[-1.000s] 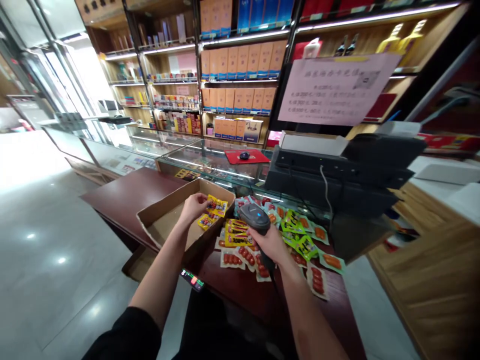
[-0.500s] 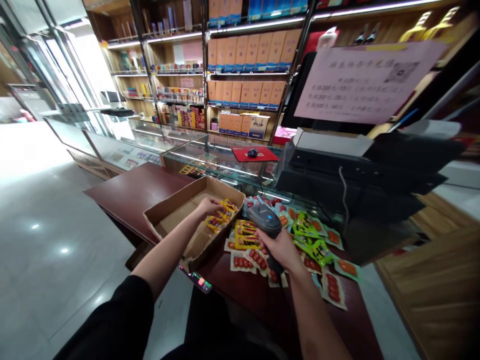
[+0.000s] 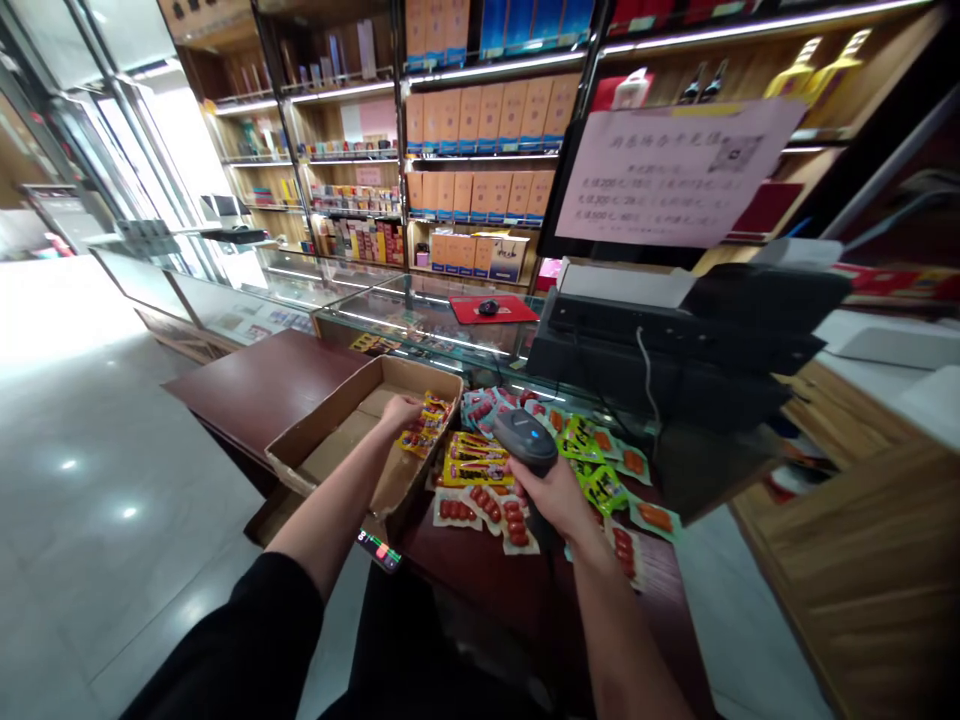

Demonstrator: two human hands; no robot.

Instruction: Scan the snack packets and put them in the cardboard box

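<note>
My right hand (image 3: pixel 551 490) is wrapped around the handle of a dark grey barcode scanner (image 3: pixel 525 437), held above the packets on the table. A small blue light shows on its top. My left hand (image 3: pixel 402 410) reaches into a shallow cardboard box (image 3: pixel 322 425), its fingers closed at the edge of the yellow snack packets (image 3: pixel 424 430) along the right wall. Its fingertips are partly hidden. Below the scanner lie yellow sausage packets (image 3: pixel 474 462), vacuum-packed red sausages (image 3: pixel 457 510), green packets (image 3: pixel 604 488) and orange sausages in clear packs (image 3: pixel 655 517).
Everything rests on a dark red table (image 3: pixel 480 570). A phone (image 3: pixel 379 550) sticks out near the box's front corner. Behind are a glass counter (image 3: pixel 420 310), a mouse on a red mat (image 3: pixel 489 308), and a black monitor bearing a paper sign (image 3: pixel 667 175).
The view has shifted, so most things sit further left. The scanner stays in my right hand, and my left hand remains at the yellow packets in the box.
</note>
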